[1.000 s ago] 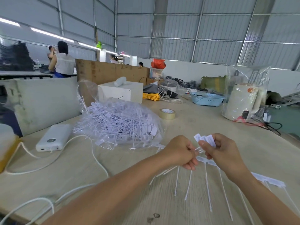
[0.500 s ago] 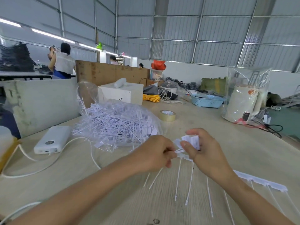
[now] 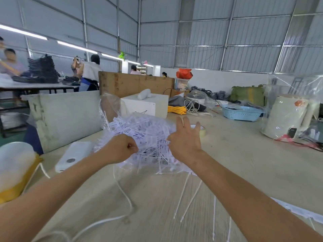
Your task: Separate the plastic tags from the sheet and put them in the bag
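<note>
We see the tags point(image 3: 145, 137) heaped in the clear bag point(image 3: 111, 105) at table centre. We judge a drop just made; next, fetch the sheet point(image 3: 297, 209) at five o'clock. Right hand point(image 3: 186, 142) splays released above the heap; left hand point(image 3: 120, 148) is clenched, perhaps empty.
</note>
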